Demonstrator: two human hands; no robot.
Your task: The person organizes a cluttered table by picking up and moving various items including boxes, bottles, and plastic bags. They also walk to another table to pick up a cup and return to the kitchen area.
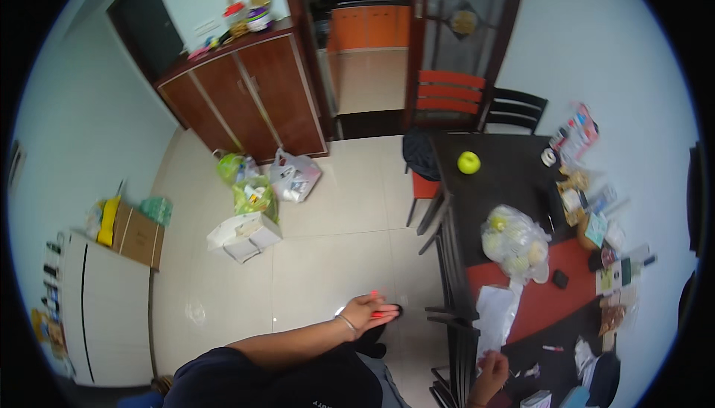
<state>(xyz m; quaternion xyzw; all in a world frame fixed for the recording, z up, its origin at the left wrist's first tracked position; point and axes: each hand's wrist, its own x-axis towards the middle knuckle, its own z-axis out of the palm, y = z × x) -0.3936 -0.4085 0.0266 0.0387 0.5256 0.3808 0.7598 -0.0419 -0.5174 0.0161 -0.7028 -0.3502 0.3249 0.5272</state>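
My left hand (366, 314) reaches out over the tiled floor, a bracelet (347, 326) at its wrist. Bright red spots show at its thumb and fingers; whether they are painted nails or a small held thing is unclear. At the table's near side, my right hand (492, 371) has its fingers curled together at the lower end of a white sheet (494, 316), paper or plastic. This sheet runs up to a clear plastic bag of wrapped round fruit (515, 243). Farther off on the dark table (497, 184) sits a yellow-green apple (468, 162).
Dark chairs (455, 274) stand along the table's left edge. Clutter lines the wall side, including a green-and-white box (613, 278). A small black object (560, 279) lies on the red runner (558, 302). Shopping bags (294, 176) and a white paper bag (246, 235) stand on the floor.
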